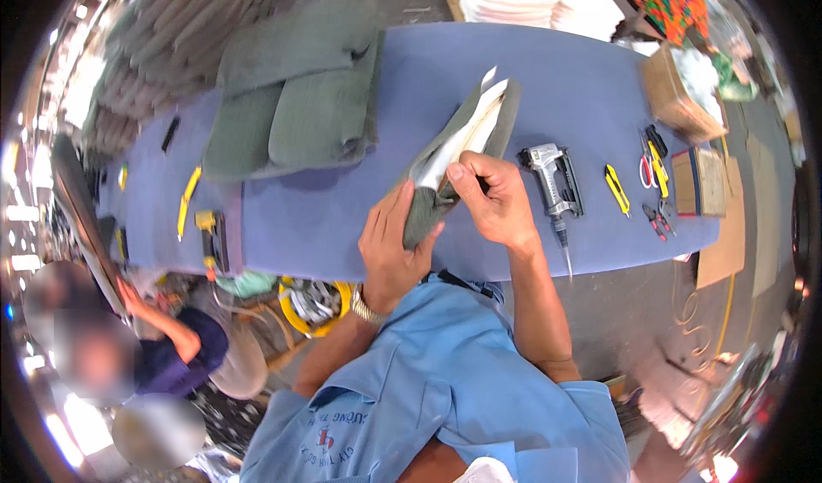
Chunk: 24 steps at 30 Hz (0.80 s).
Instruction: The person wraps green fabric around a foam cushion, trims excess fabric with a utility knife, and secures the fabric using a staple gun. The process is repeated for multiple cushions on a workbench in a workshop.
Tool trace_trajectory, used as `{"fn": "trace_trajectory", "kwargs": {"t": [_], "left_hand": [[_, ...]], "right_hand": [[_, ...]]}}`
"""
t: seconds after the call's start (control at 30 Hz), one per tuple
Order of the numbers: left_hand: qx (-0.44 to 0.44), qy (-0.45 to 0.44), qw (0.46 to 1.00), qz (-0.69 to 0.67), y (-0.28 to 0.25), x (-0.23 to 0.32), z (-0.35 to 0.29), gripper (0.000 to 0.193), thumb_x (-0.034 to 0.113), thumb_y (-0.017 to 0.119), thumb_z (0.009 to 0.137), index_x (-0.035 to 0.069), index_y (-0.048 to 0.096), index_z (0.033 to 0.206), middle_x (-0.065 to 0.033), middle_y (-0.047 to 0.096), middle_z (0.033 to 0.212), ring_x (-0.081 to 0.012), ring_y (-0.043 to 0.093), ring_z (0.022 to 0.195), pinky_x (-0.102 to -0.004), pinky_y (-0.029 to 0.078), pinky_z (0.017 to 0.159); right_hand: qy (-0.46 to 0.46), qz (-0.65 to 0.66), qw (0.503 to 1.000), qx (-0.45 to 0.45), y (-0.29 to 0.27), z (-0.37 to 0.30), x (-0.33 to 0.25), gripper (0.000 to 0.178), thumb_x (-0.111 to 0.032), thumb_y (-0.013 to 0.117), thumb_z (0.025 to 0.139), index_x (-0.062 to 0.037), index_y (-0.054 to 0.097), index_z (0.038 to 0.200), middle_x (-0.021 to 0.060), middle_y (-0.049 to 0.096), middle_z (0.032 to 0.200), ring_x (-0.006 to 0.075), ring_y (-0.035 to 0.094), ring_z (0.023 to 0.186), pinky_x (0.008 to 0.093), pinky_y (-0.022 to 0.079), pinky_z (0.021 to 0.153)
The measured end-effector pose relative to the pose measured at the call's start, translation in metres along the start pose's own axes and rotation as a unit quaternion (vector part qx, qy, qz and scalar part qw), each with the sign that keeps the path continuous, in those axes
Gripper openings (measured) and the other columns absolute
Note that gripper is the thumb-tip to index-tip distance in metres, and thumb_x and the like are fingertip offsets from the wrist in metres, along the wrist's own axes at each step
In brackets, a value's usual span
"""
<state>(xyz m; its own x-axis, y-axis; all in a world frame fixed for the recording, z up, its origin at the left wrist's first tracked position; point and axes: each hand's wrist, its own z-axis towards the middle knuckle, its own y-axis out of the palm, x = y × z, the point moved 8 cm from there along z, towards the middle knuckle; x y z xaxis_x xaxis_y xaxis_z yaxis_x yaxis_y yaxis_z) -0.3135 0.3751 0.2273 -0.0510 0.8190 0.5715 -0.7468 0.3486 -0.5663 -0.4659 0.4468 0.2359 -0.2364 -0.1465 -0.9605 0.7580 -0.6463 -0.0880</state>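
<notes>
Gripping a grey-green fabric cover (462, 145), white lining exposed, both hands.

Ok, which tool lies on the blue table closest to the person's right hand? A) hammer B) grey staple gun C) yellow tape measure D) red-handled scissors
B: the grey staple gun lies on the blue table just beside the right hand, nearer than the yellow utility knife.

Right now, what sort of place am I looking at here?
Most likely an upholstery workshop. Both hands, left hand and right hand, hold a grey-green fabric cover over a blue padded worktable, with a pneumatic staple gun beside it and stacked grey cushions behind.
</notes>
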Motion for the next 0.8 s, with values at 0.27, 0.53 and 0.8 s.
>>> {"fn": "trace_trajectory", "kwargs": {"t": [0.27,0.53,0.8], "left_hand": [[0.075,-0.174,0.963,-0.191,0.085,-0.091,-0.049,0.061,0.017,0.078,0.091,-0.002,0.052,0.142,-0.0225,0.065,0.129,-0.0376,0.066,0.117,-0.0411,0.054,0.096],[-0.039,-0.191,0.968,-0.156,0.076,-0.090,-0.074,0.060,0.018,0.074,0.092,0.012,0.053,0.147,-0.0201,0.061,0.137,-0.0357,0.062,0.124,-0.0417,0.055,0.097],[-0.162,-0.187,0.936,-0.248,0.072,-0.098,-0.060,0.024,0.011,0.075,0.092,0.009,0.078,0.115,-0.0167,0.067,0.131,-0.0275,0.071,0.104,-0.0327,0.057,0.090]], "right_hand": [[-0.138,-0.314,0.931,-0.122,0.031,0.022,0.016,0.022,-0.017,0.066,0.097,-0.0013,0.062,0.082,0.0139,0.058,0.074,0.0362,0.056,0.069,0.0437,0.046,0.066],[-0.001,-0.291,0.945,-0.146,0.023,-0.031,0.086,0.016,-0.018,0.066,0.097,-0.0041,0.065,0.088,0.0102,0.061,0.079,0.0310,0.058,0.072,0.0410,0.044,0.072],[0.014,-0.269,0.956,-0.120,0.019,-0.053,0.087,0.012,-0.014,0.069,0.094,-0.0052,0.065,0.086,0.0082,0.062,0.079,0.0267,0.059,0.074,0.0385,0.043,0.073]]}}
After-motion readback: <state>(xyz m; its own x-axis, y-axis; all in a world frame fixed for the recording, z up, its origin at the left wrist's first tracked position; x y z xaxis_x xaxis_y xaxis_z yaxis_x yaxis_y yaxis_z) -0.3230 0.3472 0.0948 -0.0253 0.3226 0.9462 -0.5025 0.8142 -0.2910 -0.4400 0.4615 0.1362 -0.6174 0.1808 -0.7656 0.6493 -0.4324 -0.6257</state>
